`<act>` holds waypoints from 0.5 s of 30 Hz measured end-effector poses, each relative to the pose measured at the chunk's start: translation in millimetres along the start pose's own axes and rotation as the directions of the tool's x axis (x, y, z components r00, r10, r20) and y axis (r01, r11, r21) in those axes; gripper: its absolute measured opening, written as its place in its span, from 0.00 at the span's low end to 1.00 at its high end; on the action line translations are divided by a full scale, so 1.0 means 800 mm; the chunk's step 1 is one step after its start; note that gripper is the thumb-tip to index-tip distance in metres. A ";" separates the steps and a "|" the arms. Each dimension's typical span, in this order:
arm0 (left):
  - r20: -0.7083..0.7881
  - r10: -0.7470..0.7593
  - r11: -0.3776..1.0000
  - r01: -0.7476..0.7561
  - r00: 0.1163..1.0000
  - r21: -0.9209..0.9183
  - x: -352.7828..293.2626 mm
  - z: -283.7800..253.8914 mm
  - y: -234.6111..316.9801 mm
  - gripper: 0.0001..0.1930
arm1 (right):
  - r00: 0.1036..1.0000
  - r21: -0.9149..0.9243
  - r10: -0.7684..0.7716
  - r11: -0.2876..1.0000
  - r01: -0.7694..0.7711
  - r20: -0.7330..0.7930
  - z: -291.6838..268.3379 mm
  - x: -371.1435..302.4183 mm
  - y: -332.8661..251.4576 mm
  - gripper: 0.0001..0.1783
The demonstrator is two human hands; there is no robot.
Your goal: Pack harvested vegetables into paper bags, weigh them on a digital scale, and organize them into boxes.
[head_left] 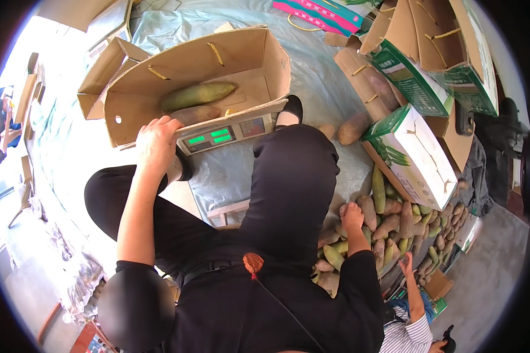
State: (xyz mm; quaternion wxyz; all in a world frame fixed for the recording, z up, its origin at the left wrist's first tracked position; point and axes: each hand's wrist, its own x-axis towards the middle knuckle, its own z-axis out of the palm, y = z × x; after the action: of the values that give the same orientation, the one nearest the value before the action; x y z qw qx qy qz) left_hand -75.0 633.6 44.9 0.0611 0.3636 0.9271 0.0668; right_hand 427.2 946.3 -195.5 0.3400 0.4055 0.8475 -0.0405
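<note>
Your hands: one on the box, one in the pile

Upper centre, your left hand (155,139) grips the front edge of the open cardboard box (250,56) on the digital scale (224,135), two long tubers (195,103) inside. Lower right, your right hand (351,215) rests on the tuber heap (394,226), possibly closed around one.

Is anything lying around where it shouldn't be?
Yes, a little. One brownish root lies alone on the plastic sheet, apart from the big pile that the right hand touches. The open box sits slanted on the scale, under the left hand, and hangs over its sides.
</note>
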 end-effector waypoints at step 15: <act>0.028 0.014 0.999 -0.015 1.000 0.044 -0.003 0.004 -0.004 0.07 | 0.865 0.861 0.063 -0.080 0.502 -0.499 -0.327 0.023 -0.118 0.33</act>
State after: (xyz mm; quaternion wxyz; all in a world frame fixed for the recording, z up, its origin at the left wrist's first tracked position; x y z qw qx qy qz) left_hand -75.0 629.6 41.0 0.0655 0.3725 0.9248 0.0415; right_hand 209.5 986.0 -25.8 -0.2437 0.3706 0.6567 -0.6100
